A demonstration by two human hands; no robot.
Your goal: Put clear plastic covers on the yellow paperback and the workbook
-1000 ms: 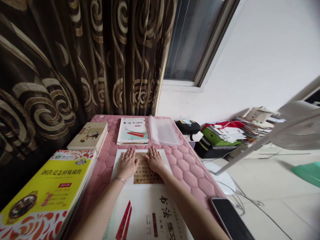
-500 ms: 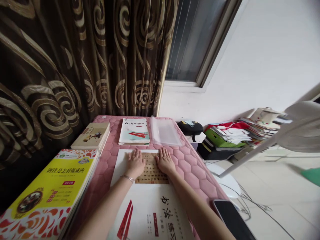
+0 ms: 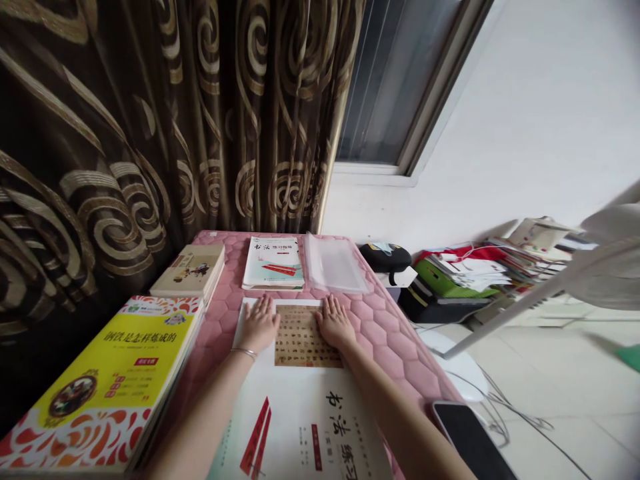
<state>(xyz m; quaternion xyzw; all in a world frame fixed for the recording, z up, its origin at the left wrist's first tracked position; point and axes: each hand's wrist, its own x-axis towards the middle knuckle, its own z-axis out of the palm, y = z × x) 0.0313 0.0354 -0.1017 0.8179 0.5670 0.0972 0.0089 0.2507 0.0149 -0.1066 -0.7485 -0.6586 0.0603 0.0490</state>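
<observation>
One patterned curtain (image 3: 210,120): brown with gold swirls, hanging at 10 to 12 o'clock, clock centred on the hands
One pink quilted table (image 3: 390,360): beneath the books, far edge at 12 o'clock
One calligraphy book (image 3: 300,387): under both hands and on toward 6 o'clock, apparently a single volume spread covers up, pages hidden; spreading out judged done, both halves lying nearly flat; no plastic to be made out on it
One yellow-covered book (image 3: 125,360): 8 to 9 o'clock, on top of a pile, untouched
Clear plastic (image 3: 337,263): 1 o'clock, flat, apart from the calligraphy book, so any joining of the two is judged undone; number of layers cannot be told
Stacked booklets (image 3: 274,263): 11 o'clock, similar cover, beside the plastic; whether already handled cannot be told
Beige books (image 3: 190,272): 10 o'clock, piled, untouched
Left hand (image 3: 259,322): palm down, fingers extended and slightly parted, pressing on the far cover, gripping nothing
Right hand (image 3: 336,321): same posture, at that cover's right edge, gripping nothing
One phone (image 3: 473,437): 4 o'clock, dark screen, at the table's edge
One bracelet (image 3: 244,351): left wrist
</observation>
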